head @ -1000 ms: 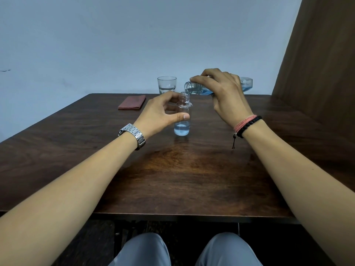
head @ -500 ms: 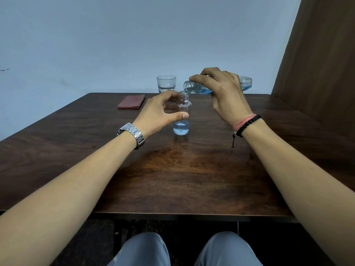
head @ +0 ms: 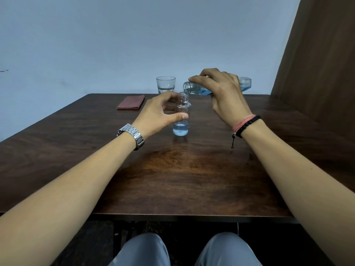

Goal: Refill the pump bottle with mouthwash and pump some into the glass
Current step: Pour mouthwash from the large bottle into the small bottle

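A small clear bottle (head: 181, 123) stands upright on the dark wooden table (head: 182, 169) with no pump on its neck and pale blue liquid in its bottom third. My left hand (head: 159, 114) grips its upper body between thumb and fingers. My right hand (head: 224, 96) holds the larger mouthwash bottle (head: 194, 88) tipped almost flat, its open mouth just above the small bottle's neck, blue liquid lying along its lower side. A drinking glass (head: 165, 84) with a little clear liquid stands behind the small bottle. The pump is not in view.
A folded reddish-brown cloth (head: 131, 102) lies at the back left of the table. A brown wooden panel (head: 322, 64) rises at the right. My knees (head: 184, 250) show under the near table edge.
The blue liquid in the small bottle stands a little higher. Both hands and both bottles have stayed almost in place.
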